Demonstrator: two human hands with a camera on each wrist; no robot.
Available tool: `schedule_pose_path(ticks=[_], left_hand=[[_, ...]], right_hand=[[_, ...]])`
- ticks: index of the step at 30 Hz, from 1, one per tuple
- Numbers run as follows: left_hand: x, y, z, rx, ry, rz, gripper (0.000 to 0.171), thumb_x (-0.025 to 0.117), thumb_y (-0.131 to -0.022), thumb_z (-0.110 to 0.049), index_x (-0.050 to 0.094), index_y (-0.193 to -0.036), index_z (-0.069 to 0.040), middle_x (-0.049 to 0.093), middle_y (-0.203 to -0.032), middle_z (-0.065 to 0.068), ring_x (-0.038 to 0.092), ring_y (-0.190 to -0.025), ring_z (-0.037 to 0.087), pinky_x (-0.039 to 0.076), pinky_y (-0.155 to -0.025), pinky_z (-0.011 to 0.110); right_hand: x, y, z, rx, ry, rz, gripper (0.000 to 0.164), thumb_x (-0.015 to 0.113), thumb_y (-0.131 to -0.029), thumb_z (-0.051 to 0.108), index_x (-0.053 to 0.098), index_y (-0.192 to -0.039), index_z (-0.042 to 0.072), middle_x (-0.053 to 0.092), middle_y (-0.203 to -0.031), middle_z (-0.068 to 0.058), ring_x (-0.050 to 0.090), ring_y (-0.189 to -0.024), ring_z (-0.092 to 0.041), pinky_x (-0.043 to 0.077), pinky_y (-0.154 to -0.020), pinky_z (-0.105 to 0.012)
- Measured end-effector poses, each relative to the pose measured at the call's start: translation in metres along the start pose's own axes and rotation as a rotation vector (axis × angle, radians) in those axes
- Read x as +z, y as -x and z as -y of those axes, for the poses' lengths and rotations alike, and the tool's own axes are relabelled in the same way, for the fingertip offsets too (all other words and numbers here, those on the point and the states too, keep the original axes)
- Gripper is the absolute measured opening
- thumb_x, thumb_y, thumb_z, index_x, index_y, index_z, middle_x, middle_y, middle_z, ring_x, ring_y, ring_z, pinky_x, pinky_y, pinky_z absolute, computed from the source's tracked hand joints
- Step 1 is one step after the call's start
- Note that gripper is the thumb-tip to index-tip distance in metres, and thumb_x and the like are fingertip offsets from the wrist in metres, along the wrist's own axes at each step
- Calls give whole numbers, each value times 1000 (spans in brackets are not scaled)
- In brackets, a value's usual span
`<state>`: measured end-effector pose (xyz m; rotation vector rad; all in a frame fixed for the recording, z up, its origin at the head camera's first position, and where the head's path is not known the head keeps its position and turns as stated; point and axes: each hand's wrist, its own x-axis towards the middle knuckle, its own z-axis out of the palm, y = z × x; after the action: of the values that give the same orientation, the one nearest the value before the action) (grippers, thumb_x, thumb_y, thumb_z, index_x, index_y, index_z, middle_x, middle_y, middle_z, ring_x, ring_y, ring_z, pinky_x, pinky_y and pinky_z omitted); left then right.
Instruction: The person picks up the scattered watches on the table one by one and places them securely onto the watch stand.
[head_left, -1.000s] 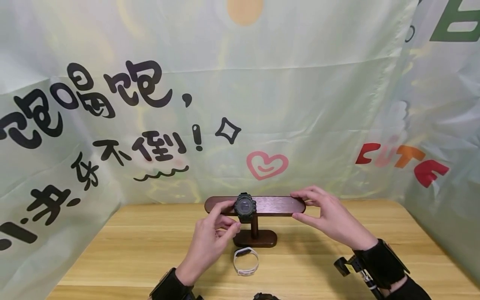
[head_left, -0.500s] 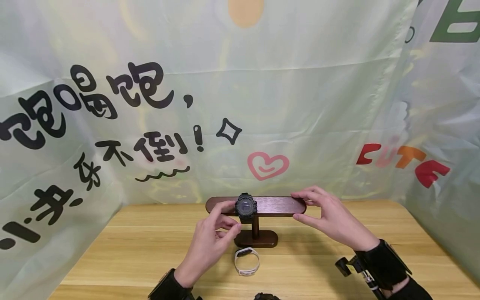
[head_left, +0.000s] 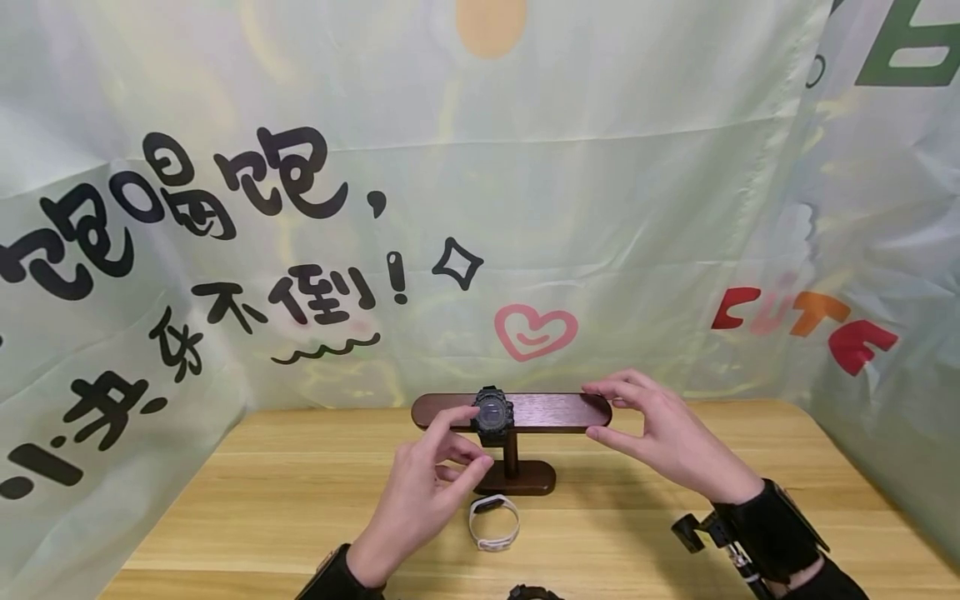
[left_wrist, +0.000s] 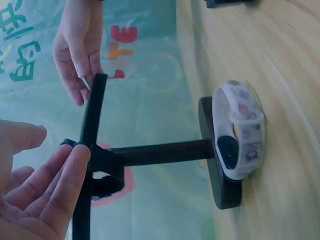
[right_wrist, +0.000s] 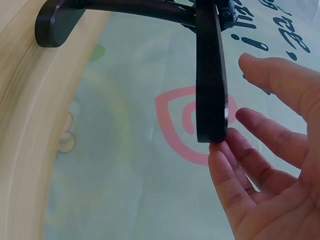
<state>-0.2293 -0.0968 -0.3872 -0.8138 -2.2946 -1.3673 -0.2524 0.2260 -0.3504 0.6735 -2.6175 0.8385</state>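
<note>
A dark, rugged digital watch (head_left: 492, 414) sits strapped round the bar of a dark brown wooden watch stand (head_left: 558, 410), left of its post. My left hand (head_left: 412, 492) is beside it, index fingertip at the watch's left edge, thumb apart from the fingers and nothing pinched. In the left wrist view, fingertips lie against the bar (left_wrist: 95, 115), where the strap loops beneath. At the bar's right end, my right hand (head_left: 667, 433) has its fingers spread; the right wrist view has fingertips touching the bar end (right_wrist: 212, 135), the thumb standing clear.
A white smart band (head_left: 493, 545) with a dark face lies on the wooden table (head_left: 300, 500), just in front of the stand's base (head_left: 528, 479). Part of another black watch (head_left: 532, 592) shows at the bottom edge. A printed cloth backdrop (head_left: 600, 208) rises behind the table.
My left hand has shifted slightly right, its index finger now over the watch's edge and its thumb nearer the post. The right hand, watch and stand look unmoved.
</note>
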Motion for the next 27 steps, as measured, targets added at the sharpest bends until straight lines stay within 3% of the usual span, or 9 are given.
schedule_pose_path(ticks=[12, 18, 27], left_hand=[[1, 5, -15, 85, 38, 71, 46, 79, -98, -10, 61, -141, -14, 80, -95, -1, 75, -85, 3, 66, -70, 22], [3, 9, -21, 167, 80, 211, 35, 79, -99, -14, 65, -131, -17, 77, -99, 0, 74, -89, 1, 66, -75, 20], [7, 17, -29, 287, -79, 435, 40, 79, -99, -36, 66, -134, -19, 72, -125, -7, 67, -111, 0, 58, -92, 12]], right_hand=[[-3, 1, 11, -91, 37, -45, 43, 84, -95, 31, 73, -135, 20, 67, -132, 5, 68, -119, -19, 61, -90, -37], [-4, 5, 19, -130, 38, -47, 43, 86, -93, 28, 73, -134, 21, 66, -132, 8, 67, -116, -13, 59, -89, -34], [-1, 12, 28, -164, -5, 0, 46, 83, -96, 31, 70, -139, 23, 65, -131, 9, 68, -112, -12, 56, -79, -22]])
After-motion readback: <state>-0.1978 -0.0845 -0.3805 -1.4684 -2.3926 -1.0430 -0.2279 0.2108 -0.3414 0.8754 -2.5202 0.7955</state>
